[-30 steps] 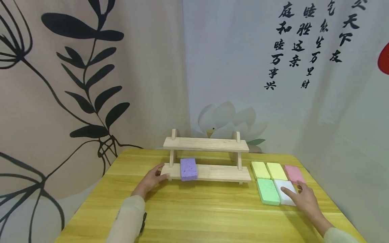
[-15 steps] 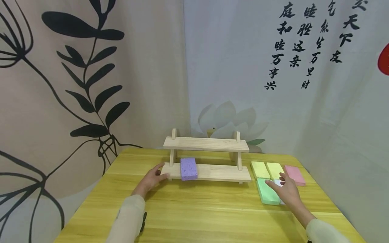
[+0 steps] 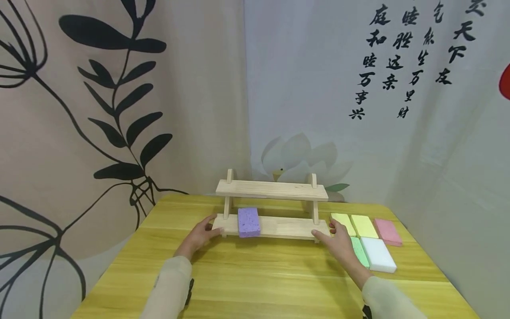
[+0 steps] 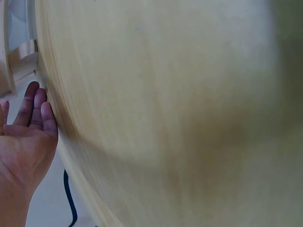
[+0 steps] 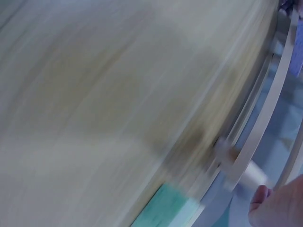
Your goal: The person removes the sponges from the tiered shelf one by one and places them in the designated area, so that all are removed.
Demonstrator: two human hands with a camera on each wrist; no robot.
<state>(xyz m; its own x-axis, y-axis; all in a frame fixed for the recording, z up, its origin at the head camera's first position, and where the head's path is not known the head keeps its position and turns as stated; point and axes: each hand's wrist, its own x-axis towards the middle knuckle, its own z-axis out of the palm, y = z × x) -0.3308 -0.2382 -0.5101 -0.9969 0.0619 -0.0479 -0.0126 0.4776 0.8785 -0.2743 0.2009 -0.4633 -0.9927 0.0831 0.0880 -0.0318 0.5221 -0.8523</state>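
Observation:
A two-tier wooden shelf (image 3: 271, 189) stands at the back of the table. On its lower board lies a purple sponge (image 3: 249, 222), left of the middle. My left hand (image 3: 198, 235) holds the left end of the lower board, thumb at the front edge and fingers round the end. At the right end is my right hand (image 3: 341, 243), its thumb over the board's front corner and its fingers spread beside the end. In the right wrist view the same hand (image 5: 279, 203) shows only partly, at the lower right, near the blurred shelf foot.
Right of the shelf lie two yellow sponges (image 3: 363, 226), a pink sponge (image 3: 388, 232), a white sponge (image 3: 378, 254) and a green sponge (image 3: 360, 252), partly hidden by my right hand. A printed curtain (image 3: 199, 110) hangs behind the wooden table (image 3: 255, 274).
My right hand has moved left from over the white sponge, across the green one, to the shelf's right end. The left hand stays at the left end; the sponges lie as before.

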